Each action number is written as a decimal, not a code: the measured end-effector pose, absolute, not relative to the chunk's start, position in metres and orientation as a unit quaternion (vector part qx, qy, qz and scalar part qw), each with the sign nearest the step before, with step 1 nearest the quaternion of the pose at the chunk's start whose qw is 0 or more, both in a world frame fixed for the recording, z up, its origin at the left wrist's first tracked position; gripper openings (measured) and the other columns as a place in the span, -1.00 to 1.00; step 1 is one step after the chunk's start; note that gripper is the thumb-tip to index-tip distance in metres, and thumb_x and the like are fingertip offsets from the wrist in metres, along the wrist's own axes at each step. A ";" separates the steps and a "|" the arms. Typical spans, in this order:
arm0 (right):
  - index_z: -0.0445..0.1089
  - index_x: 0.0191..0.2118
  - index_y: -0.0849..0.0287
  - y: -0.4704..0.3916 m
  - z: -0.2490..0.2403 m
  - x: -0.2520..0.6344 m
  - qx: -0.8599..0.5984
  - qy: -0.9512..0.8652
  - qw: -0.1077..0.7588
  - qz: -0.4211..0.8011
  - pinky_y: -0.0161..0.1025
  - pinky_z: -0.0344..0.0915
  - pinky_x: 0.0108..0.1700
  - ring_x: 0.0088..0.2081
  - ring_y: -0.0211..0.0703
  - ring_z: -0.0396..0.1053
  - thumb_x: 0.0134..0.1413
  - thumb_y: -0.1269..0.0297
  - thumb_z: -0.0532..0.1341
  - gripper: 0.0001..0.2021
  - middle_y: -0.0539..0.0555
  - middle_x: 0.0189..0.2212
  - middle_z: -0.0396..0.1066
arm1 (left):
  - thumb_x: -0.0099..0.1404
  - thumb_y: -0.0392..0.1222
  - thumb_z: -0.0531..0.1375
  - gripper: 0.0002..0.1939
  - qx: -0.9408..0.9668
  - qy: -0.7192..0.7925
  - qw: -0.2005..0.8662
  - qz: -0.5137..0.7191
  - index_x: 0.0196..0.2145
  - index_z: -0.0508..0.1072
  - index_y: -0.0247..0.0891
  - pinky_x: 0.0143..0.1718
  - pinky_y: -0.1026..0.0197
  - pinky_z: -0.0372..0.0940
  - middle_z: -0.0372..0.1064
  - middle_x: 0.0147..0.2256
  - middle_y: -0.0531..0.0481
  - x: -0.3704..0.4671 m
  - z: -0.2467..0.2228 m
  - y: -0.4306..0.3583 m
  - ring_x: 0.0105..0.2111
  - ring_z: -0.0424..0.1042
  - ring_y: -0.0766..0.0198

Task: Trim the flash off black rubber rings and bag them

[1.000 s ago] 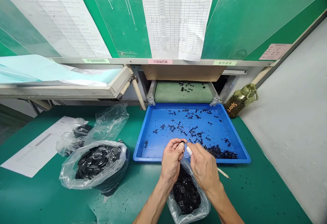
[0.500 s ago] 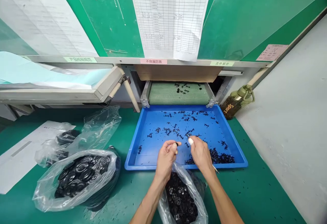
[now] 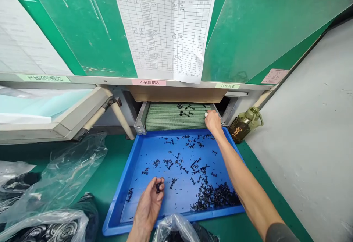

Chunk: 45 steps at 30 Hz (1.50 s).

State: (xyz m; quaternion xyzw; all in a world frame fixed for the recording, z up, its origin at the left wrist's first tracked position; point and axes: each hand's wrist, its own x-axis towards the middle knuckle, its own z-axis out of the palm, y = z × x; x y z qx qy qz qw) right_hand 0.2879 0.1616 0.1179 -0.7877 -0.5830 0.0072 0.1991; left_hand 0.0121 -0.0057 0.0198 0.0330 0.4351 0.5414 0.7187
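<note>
My left hand (image 3: pixel 149 206) is over the front left of the blue tray (image 3: pixel 115 199), palm turned up. Its curled fingers hold a small black part (image 3: pixel 158 188). My right hand (image 3: pixel 214 122) reaches to the right side of the green ribbed belt (image 3: pixel 162 118) behind the tray. White tape or a cot covers one of its fingertips, and the fingers are bent together. Whatever they pinch is too small to make out. Several small black parts (image 3: pixel 188 114) and a black ring (image 3: pixel 179 106) lie on the belt. Black scraps (image 3: pixel 217 197) are scattered in the tray, heaped at the front right.
Clear plastic bags of black round parts stand at the front left (image 3: pixel 59 231) and front middle (image 3: pixel 176 225). A green bottle (image 3: pixel 244 126) stands at the right, beside the wall. A tilted shelf (image 3: pixel 74 122) juts out on the left. Cardboard (image 3: pixel 176 94) hangs over the belt.
My right hand has moved from above the tray to the belt. My left hand has moved left, away from it, still holding a black part. The view has shifted right and up.
</note>
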 end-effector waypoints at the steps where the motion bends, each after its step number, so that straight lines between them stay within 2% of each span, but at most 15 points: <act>1: 0.38 -0.14 0.39 0.175 0.120 0.290 -0.792 -0.578 0.195 0.009 -0.25 0.16 -0.23 -0.21 -0.05 0.35 0.06 0.54 -0.02 -0.70 0.34 -0.15 0.31 | 0.24 -0.36 0.10 -0.83 0.025 0.429 0.726 0.537 -0.50 0.39 -0.39 -0.73 0.44 0.11 0.29 -0.43 -0.07 0.012 0.019 -0.006 -0.56 0.26 0.43; 4: 0.40 -0.17 0.43 0.199 0.127 0.294 -0.801 -0.567 0.191 0.025 -0.25 0.17 -0.21 -0.20 -0.04 0.36 0.03 0.57 0.03 -0.72 0.37 -0.17 0.33 | 0.25 -0.29 0.13 -0.83 0.022 0.417 0.738 0.530 -0.49 0.38 -0.36 -0.74 0.46 0.09 0.26 -0.47 -0.02 0.012 0.016 -0.007 -0.59 0.22 0.46; 6: 0.42 -0.19 0.44 0.201 0.131 0.294 -0.797 -0.569 0.200 0.040 -0.25 0.17 -0.21 -0.19 -0.03 0.36 0.02 0.57 0.04 -0.73 0.37 -0.19 0.35 | 0.22 -0.29 0.17 -0.94 0.040 0.422 0.737 0.526 -0.37 0.43 -0.33 -0.75 0.47 0.05 0.25 -0.49 0.01 0.012 0.016 -0.006 -0.61 0.20 0.48; 8: 0.43 -0.18 0.39 0.189 0.135 0.288 -0.779 -0.586 0.218 0.055 -0.26 0.17 -0.22 -0.17 -0.04 0.35 0.03 0.56 0.03 -0.72 0.34 -0.18 0.36 | 0.16 -0.32 0.23 -0.82 0.070 0.435 0.729 0.524 -0.23 0.45 -0.30 -0.72 0.47 0.07 0.28 -0.48 0.01 0.013 0.020 -0.004 -0.59 0.23 0.47; 10: 0.45 -0.16 0.27 0.162 0.133 0.273 -0.743 -0.622 0.236 0.079 -0.30 0.17 -0.25 -0.20 -0.12 0.34 0.07 0.49 0.04 -0.71 0.22 -0.19 0.39 | 0.10 -0.31 0.28 -0.73 0.103 0.434 0.724 0.525 -0.18 0.46 -0.32 -0.66 0.45 0.12 0.34 -0.41 -0.05 0.017 0.030 -0.002 -0.52 0.28 0.44; 12: 0.46 -0.17 0.16 0.124 0.125 0.250 -0.683 -0.661 0.264 0.163 -0.35 0.17 -0.34 -0.32 -0.22 0.33 0.08 0.36 0.08 -0.75 0.07 -0.28 0.43 | 0.06 -0.26 0.32 -0.73 0.135 0.413 0.728 0.531 -0.23 0.49 -0.37 -0.61 0.43 0.14 0.38 -0.33 -0.12 0.023 0.043 -0.001 -0.46 0.30 0.41; 15: 0.45 -0.17 0.21 0.061 0.108 0.213 -0.555 -0.627 0.341 0.427 -0.38 0.07 -0.52 -0.55 -0.33 0.18 0.01 0.21 0.16 -0.72 -0.02 -0.49 0.38 | 0.03 -0.19 0.34 -0.68 0.189 0.376 0.727 0.542 -0.23 0.51 -0.37 -0.61 0.42 0.07 0.37 -0.31 -0.13 0.035 0.063 -0.004 -0.46 0.25 0.42; 18: 0.44 -0.22 0.23 0.010 0.098 0.187 -0.503 -0.572 0.385 0.521 -0.39 0.06 -0.52 -0.57 -0.36 0.14 -0.04 0.21 0.20 -0.74 -0.05 -0.54 0.34 | 0.05 -0.13 0.33 -0.63 0.250 0.356 0.715 0.547 -0.18 0.51 -0.35 -0.61 0.40 -0.02 0.30 -0.42 -0.03 0.043 0.076 -0.013 -0.52 0.13 0.47; 21: 0.43 -0.27 0.22 -0.021 0.102 0.176 -0.522 -0.584 0.414 0.464 -0.37 0.12 -0.47 -0.51 -0.32 0.20 0.00 0.22 0.18 -0.79 -0.02 -0.50 0.36 | 0.05 -0.08 0.32 -0.63 0.293 0.369 0.701 0.535 -0.22 0.52 -0.36 -0.63 0.38 -0.12 0.15 -0.56 0.10 0.046 0.080 -0.028 -0.60 -0.02 0.51; 24: 0.45 -0.25 0.19 -0.041 0.115 0.177 -0.548 -0.646 0.399 0.352 -0.35 0.16 -0.41 -0.44 -0.28 0.24 0.11 0.23 0.08 -0.76 0.00 -0.45 0.34 | 0.02 -0.06 0.33 -0.64 0.308 0.381 0.691 0.531 -0.26 0.51 -0.35 -0.63 0.38 -0.16 0.10 -0.59 0.14 0.044 0.081 -0.043 -0.61 -0.06 0.51; 29: 0.35 -0.01 0.16 -0.068 0.123 0.182 -0.509 -0.716 0.379 0.291 -0.29 0.26 -0.19 -0.23 -0.22 0.32 0.18 0.34 -0.07 -0.65 0.09 -0.21 0.36 | 0.07 -0.08 0.30 -0.71 0.291 0.340 0.712 0.541 -0.30 0.47 -0.33 -0.63 0.40 -0.12 0.31 -0.42 -0.01 0.041 0.087 -0.062 -0.56 0.08 0.49; 32: 0.28 0.06 0.17 -0.085 0.117 0.183 -0.555 -0.707 0.368 0.236 -0.29 0.29 -0.26 -0.35 -0.23 0.35 0.17 0.37 -0.08 -0.62 0.05 -0.32 0.41 | 0.08 -0.10 0.30 -0.72 0.281 0.324 0.721 0.544 -0.29 0.46 -0.34 -0.63 0.41 -0.10 0.35 -0.37 -0.07 0.040 0.091 -0.070 -0.54 0.10 0.49; 35: 0.27 0.06 0.15 -0.100 0.112 0.179 -0.588 -0.710 0.348 0.171 -0.31 0.27 -0.38 -0.45 -0.24 0.34 0.18 0.35 -0.08 -0.63 0.03 -0.39 0.44 | 0.10 -0.11 0.29 -0.67 0.275 0.325 0.718 0.550 -0.20 0.45 -0.33 -0.62 0.41 -0.08 0.33 -0.38 -0.04 0.041 0.091 -0.075 -0.55 0.08 0.49; 40: 0.32 -0.01 0.15 -0.113 0.110 0.173 -0.581 -0.747 0.316 0.062 -0.27 0.27 -0.19 -0.19 -0.14 0.38 0.18 0.43 -0.09 -0.65 0.12 -0.18 0.43 | 0.13 -0.11 0.27 -0.67 0.289 0.324 0.716 0.546 -0.17 0.44 -0.32 -0.60 0.40 -0.08 0.18 -0.51 0.09 0.043 0.089 -0.081 -0.57 0.02 0.50; 45: 0.34 -0.07 0.14 -0.113 0.116 0.169 -0.601 -0.750 0.275 0.026 -0.29 0.23 -0.30 -0.30 -0.16 0.37 0.17 0.45 -0.06 -0.68 0.08 -0.29 0.41 | 0.13 -0.10 0.27 -0.70 0.307 0.327 0.705 0.549 -0.20 0.42 -0.28 -0.59 0.39 -0.09 0.10 -0.52 0.14 0.044 0.087 -0.085 -0.57 -0.02 0.49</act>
